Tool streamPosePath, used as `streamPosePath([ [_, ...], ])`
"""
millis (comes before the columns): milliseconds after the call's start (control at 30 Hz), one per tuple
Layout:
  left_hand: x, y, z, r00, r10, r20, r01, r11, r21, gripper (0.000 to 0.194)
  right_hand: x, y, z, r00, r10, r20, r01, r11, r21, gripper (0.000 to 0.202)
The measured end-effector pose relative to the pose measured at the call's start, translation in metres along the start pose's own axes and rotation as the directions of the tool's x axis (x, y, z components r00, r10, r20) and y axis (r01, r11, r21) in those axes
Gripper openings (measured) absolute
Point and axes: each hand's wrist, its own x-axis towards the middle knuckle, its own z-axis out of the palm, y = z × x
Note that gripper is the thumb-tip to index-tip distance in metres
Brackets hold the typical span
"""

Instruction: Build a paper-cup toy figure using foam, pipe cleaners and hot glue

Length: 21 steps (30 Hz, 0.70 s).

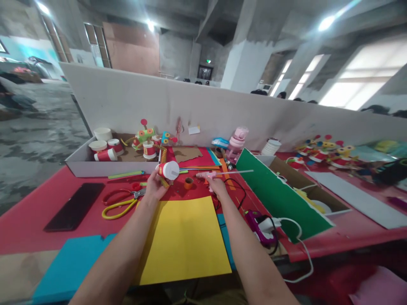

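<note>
My left hand (156, 186) is closed around a paper cup (170, 170), red and white, tilted so its white base faces me. A yellow-brown coiled strip hangs beside the cup near my fingers. In my right hand (216, 186) is a pink glue gun (206, 175), its nozzle pointing left and a clear glue stick (237, 172) sticking out behind. Between the two hands a small orange ring (188, 183) stands on the red tablecloth. Below them lies a sheet of yellow paper (187, 241).
Scissors (119, 207) with red and yellow handles and a black phone (74, 206) lie left. A white box (111, 168) holds cups and cup figures. A green-sided box (280, 197) and purple power strip (260, 228) with cables are right. A white partition (203, 101) stands behind.
</note>
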Motion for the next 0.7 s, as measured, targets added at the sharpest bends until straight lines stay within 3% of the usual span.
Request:
streamPosePath([
  [167, 0.002, 0.0, -0.002, 1.0, -0.018, -0.001, 0.018, 1.0, 0.005, 0.032, -0.001, 0.0, 0.0, 0.996, 0.088, 0.01, -0.087, 0.992, -0.092, 0.061],
  [367, 0.0, 0.0, -0.002, 1.0, 0.005, -0.008, -0.005, 1.0, 0.03, 0.027, -0.001, -0.005, -0.008, 0.994, 0.109, -0.03, -0.113, 0.973, -0.202, 0.062],
  [633, 0.001, -0.002, -0.001, 1.0, 0.002, -0.011, -0.002, 0.998, 0.061, 0.03, -0.028, 0.006, -0.02, 0.989, 0.143, 0.04, -0.119, 0.924, -0.363, 0.065],
  [700, 0.002, -0.003, -0.002, 1.0, 0.006, 0.001, -0.006, 0.996, 0.091, 0.031, -0.026, 0.009, -0.024, 0.991, 0.128, -0.026, -0.128, 0.912, -0.389, 0.06],
])
